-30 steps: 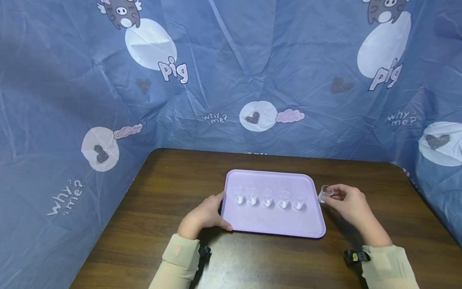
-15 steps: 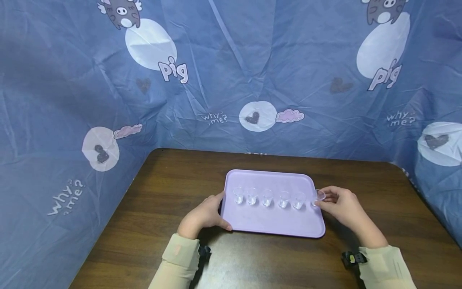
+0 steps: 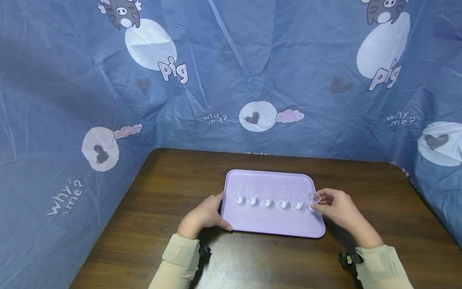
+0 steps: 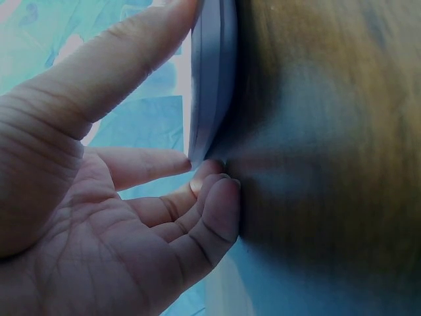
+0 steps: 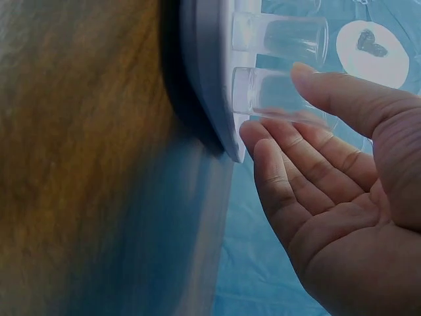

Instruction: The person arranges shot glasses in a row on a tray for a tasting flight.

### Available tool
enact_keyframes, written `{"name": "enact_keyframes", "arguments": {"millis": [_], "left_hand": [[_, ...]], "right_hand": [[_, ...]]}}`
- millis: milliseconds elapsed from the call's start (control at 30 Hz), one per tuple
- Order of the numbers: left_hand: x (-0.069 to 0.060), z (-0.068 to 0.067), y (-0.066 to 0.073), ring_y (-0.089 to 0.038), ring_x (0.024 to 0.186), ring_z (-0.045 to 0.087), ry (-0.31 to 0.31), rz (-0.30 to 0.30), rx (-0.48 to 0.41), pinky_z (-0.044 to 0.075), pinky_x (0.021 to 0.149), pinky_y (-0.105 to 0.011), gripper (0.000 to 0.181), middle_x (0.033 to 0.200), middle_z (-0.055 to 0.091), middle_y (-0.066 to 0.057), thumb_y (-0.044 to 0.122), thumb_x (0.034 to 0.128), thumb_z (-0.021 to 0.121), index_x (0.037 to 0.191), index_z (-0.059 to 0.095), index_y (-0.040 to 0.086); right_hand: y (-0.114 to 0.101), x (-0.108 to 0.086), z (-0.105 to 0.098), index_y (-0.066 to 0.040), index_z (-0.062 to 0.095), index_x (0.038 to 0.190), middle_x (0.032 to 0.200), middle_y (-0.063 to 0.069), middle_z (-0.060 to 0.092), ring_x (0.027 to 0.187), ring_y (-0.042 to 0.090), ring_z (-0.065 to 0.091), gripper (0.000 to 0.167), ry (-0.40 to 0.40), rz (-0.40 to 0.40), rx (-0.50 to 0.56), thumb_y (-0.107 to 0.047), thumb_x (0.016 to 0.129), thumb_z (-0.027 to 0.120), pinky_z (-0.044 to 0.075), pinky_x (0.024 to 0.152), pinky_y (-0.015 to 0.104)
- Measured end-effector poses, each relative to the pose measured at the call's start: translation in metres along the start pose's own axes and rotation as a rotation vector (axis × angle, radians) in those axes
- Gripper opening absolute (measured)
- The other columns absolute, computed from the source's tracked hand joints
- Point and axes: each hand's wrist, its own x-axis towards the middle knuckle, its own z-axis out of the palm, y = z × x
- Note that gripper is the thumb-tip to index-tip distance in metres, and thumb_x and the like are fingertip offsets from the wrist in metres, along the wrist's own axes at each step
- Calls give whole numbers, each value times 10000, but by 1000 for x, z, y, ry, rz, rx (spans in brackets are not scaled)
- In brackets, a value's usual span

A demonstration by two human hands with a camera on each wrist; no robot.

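Several small clear shot glasses (image 3: pixel 267 198) stand upright in a row on a light purple tray (image 3: pixel 267 222). My right hand (image 3: pixel 341 206) is at the tray's right side and pinches the rightmost shot glass (image 3: pixel 314 200) between thumb and fingers. In the right wrist view, this glass's base (image 5: pixel 243 90) appears to rest on the tray, beside its neighbouring glass (image 5: pixel 289 36). At the tray's left edge, my left hand (image 3: pixel 206 212) is spread, its thumb and index finger touching the rim. Its other fingers (image 4: pixel 220 210) are loosely bent beside the tray in the left wrist view.
A brown wooden table (image 3: pixel 173 172) lies under the tray. Blue printed cloth (image 3: pixel 223 88) hangs behind and along both sides of the table. Each wrist carries a small black device, one near the right cuff (image 3: pixel 350 259).
My right hand has moved left with the shot glass, from outside the tray's right edge to the row's right end. The left hand and the tray have stayed in place.
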Motion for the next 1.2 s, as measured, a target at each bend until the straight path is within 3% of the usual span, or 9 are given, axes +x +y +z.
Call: {"name": "enact_keyframes", "arguments": {"millis": [300,1200], "left_hand": [[0,0,1,-392,1222,510,-4,-8,0,414,1028,-523,1173,1289,579,-264,229,591,1014,1548,374,5],[2,1,-1,-393,1261,485,-14,-33,8,405,1039,-525,1202,1340,549,-276,249,601,1012,1571,340,16]], "right_hand": [[2,1,1,40,699,1067,980,115,712,893,254,687,316,-21,34,-30,-107,830,849,580,688,310],[-1,-2,0,90,683,1137,1000,135,714,898,262,685,412,-20,31,-27,-100,817,860,575,689,305]]}}
